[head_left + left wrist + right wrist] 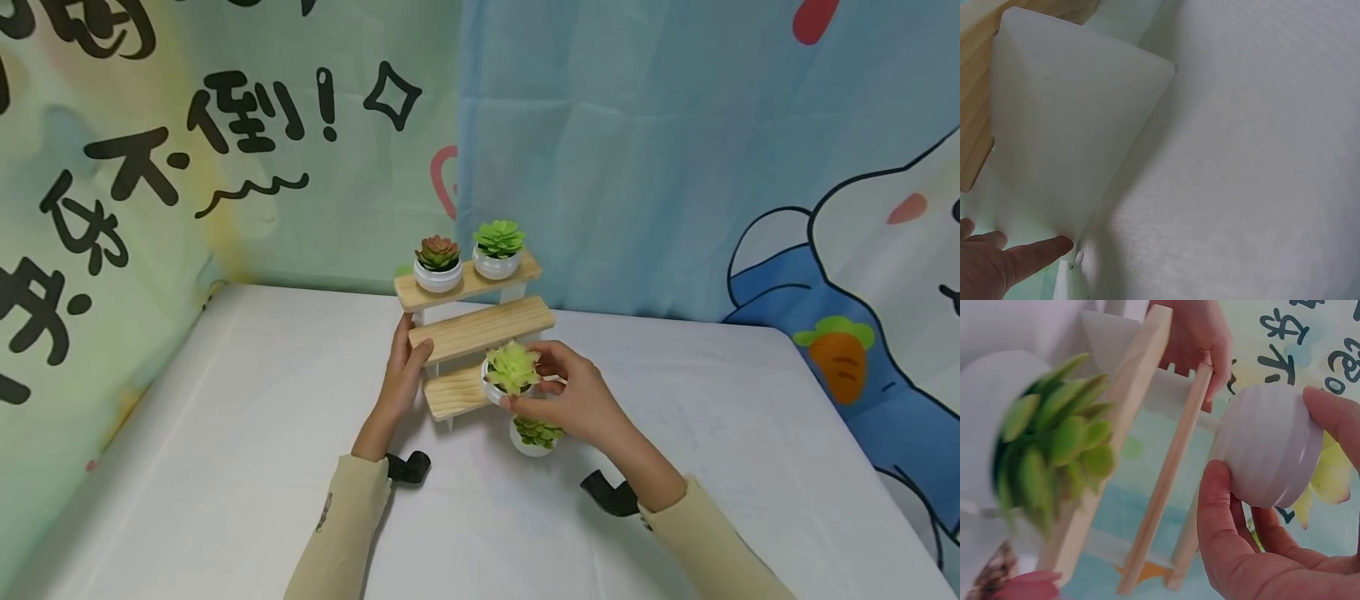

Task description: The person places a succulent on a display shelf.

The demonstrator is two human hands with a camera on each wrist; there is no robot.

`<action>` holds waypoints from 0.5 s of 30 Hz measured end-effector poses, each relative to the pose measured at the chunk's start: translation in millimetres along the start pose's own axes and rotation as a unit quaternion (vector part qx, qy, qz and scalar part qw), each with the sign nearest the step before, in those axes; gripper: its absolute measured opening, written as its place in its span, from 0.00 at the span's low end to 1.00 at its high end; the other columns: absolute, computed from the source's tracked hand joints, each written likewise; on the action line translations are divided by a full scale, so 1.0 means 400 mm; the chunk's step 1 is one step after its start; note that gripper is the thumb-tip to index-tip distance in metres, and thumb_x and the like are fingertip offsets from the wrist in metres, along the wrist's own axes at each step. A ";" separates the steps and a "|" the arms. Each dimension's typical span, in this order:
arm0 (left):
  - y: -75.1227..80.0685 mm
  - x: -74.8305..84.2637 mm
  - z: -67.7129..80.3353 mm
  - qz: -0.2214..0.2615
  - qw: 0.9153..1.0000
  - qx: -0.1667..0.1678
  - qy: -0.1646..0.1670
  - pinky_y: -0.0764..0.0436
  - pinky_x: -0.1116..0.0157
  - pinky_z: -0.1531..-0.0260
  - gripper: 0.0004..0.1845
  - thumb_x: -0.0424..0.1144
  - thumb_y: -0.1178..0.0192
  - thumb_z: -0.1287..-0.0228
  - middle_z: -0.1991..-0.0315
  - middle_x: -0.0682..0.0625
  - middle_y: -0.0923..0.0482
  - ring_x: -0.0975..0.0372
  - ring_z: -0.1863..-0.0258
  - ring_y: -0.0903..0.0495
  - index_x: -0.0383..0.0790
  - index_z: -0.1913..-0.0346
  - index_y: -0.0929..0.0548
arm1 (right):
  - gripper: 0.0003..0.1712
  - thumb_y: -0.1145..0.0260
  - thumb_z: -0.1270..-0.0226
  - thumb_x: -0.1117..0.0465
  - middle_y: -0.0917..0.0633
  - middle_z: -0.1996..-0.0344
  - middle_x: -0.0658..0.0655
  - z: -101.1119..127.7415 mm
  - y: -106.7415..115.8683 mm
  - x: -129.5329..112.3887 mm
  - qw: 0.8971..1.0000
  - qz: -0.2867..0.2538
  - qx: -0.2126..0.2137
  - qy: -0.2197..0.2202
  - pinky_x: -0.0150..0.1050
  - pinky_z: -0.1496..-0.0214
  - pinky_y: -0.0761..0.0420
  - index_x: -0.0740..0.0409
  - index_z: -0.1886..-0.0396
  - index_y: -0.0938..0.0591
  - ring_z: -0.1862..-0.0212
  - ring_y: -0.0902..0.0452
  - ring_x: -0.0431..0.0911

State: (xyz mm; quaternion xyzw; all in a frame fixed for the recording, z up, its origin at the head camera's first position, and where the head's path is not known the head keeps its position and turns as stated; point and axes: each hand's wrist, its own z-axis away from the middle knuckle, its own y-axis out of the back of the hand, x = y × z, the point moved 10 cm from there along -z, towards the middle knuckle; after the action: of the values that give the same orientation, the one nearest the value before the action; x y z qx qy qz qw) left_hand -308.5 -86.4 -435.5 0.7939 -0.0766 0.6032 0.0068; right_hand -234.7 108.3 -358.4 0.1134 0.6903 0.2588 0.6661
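A three-tier wooden plant stand [480,330] with white side supports stands on the table. My left hand [399,377] grips its left side, with the thumb at the end of the middle board; in the left wrist view, fingers touch the white side panel [1079,112]. My right hand [581,398] holds a yellow-green potted succulent [512,368] by its white pot [1267,447], in front of the lowest board. Below that hand, a green potted succulent [536,434] stands on the table, partly hidden. The top board bears a reddish succulent [438,263] and a bright green one [498,249].
A white cloth covers the table [225,467]. Printed curtains [637,167] hang behind and to the left. At the lower left of the right wrist view, a pink plant [1029,586] shows at the edge. Black straps [611,495] project from both sleeves.
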 end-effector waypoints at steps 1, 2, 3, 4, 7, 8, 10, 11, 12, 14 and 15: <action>0.000 0.000 0.000 -0.002 1.000 0.002 0.000 0.38 0.51 0.36 0.36 0.36 0.56 0.28 0.34 0.31 0.45 0.46 0.37 0.38 0.32 0.23 0.58 | 0.39 0.24 0.47 0.60 0.23 0.50 0.64 -0.007 -0.003 -0.005 1.000 -0.001 -0.001 0.000 0.49 0.44 0.23 0.66 0.36 0.30 0.48 0.25 0.54; 0.000 0.000 0.000 -0.003 1.000 0.002 0.000 0.39 0.51 0.36 0.36 0.36 0.56 0.28 0.34 0.30 0.45 0.46 0.37 0.38 0.32 0.23 0.58 | 0.40 0.24 0.47 0.59 0.23 0.49 0.64 -0.014 -0.007 -0.009 1.000 -0.003 -0.003 -0.002 0.49 0.44 0.23 0.66 0.36 0.30 0.48 0.26 0.54; 0.001 0.000 0.000 -0.005 1.000 0.003 -0.001 0.39 0.51 0.36 0.36 0.35 0.56 0.28 0.34 0.31 0.44 0.46 0.37 0.38 0.32 0.23 0.58 | 0.41 0.24 0.46 0.59 0.23 0.48 0.64 -0.022 -0.010 -0.010 1.000 -0.005 -0.005 -0.008 0.49 0.44 0.23 0.65 0.35 0.30 0.47 0.26 0.54; 0.001 0.001 0.000 -0.006 1.000 0.002 -0.002 0.39 0.51 0.35 0.36 0.35 0.56 0.27 0.34 0.30 0.45 0.46 0.37 0.38 0.32 0.23 0.58 | 0.41 0.24 0.46 0.59 0.24 0.47 0.64 -0.030 -0.014 -0.011 1.000 -0.009 -0.008 -0.013 0.48 0.44 0.23 0.65 0.34 0.31 0.45 0.27 0.55; 0.002 0.002 0.000 -0.008 1.000 0.003 -0.003 0.40 0.50 0.35 0.36 0.35 0.56 0.27 0.33 0.30 0.46 0.46 0.36 0.39 0.32 0.23 0.58 | 0.43 0.24 0.45 0.58 0.26 0.43 0.64 -0.053 -0.025 -0.007 0.999 -0.022 -0.014 -0.035 0.48 0.43 0.24 0.63 0.32 0.33 0.42 0.29 0.56; 0.003 0.002 0.000 -0.008 1.000 0.003 -0.003 0.40 0.50 0.34 0.36 0.35 0.56 0.27 0.33 0.31 0.46 0.46 0.35 0.39 0.32 0.23 0.58 | 0.43 0.25 0.45 0.57 0.26 0.43 0.64 -0.060 -0.029 -0.007 0.999 -0.021 -0.014 -0.040 0.48 0.43 0.24 0.63 0.31 0.33 0.42 0.29 0.56; 0.002 0.002 0.001 -0.007 1.000 0.001 -0.002 0.40 0.50 0.34 0.35 0.35 0.56 0.27 0.33 0.30 0.46 0.46 0.35 0.39 0.33 0.23 0.58 | 0.44 0.25 0.45 0.58 0.27 0.42 0.65 -0.073 -0.033 -0.008 0.999 -0.021 -0.013 -0.044 0.49 0.43 0.25 0.64 0.31 0.33 0.42 0.29 0.57; 0.003 0.000 0.000 -0.006 1.000 0.000 -0.002 0.40 0.50 0.35 0.35 0.34 0.56 0.27 0.33 0.30 0.46 0.45 0.35 0.39 0.32 0.23 0.58 | 0.43 0.25 0.45 0.58 0.26 0.42 0.65 -0.079 -0.035 -0.010 0.999 -0.019 -0.011 -0.043 0.48 0.43 0.25 0.64 0.31 0.33 0.43 0.29 0.56; 0.002 0.001 0.001 -0.006 1.000 -0.001 -0.003 0.40 0.50 0.35 0.35 0.34 0.56 0.27 0.32 0.30 0.46 0.46 0.35 0.39 0.32 0.23 0.58 | 0.43 0.25 0.45 0.59 0.26 0.43 0.65 -0.085 -0.037 -0.012 0.999 -0.018 -0.009 -0.041 0.48 0.44 0.25 0.64 0.31 0.33 0.43 0.29 0.56; 0.002 0.000 0.000 -0.006 1.000 -0.003 -0.003 0.39 0.50 0.35 0.35 0.34 0.56 0.27 0.33 0.30 0.46 0.46 0.36 0.38 0.33 0.23 0.58 | 0.42 0.25 0.45 0.60 0.25 0.44 0.65 -0.096 -0.039 -0.017 0.999 -0.019 -0.004 -0.036 0.47 0.44 0.25 0.66 0.32 0.33 0.45 0.28 0.56; 0.001 0.001 -0.001 -0.006 1.000 -0.004 -0.005 0.39 0.50 0.35 0.35 0.35 0.56 0.27 0.33 0.29 0.46 0.45 0.36 0.38 0.33 0.23 0.58 | 0.42 0.25 0.45 0.60 0.25 0.45 0.65 -0.103 -0.039 -0.018 0.999 -0.019 -0.001 -0.033 0.46 0.45 0.25 0.66 0.33 0.32 0.46 0.28 0.55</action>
State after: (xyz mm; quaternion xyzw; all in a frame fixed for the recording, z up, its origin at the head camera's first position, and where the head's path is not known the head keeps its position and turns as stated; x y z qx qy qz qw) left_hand -308.8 -87.0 -435.0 0.7970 -0.0740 0.5993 0.0133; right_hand -271.3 83.1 -360.8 0.1079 0.6697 0.2426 0.6935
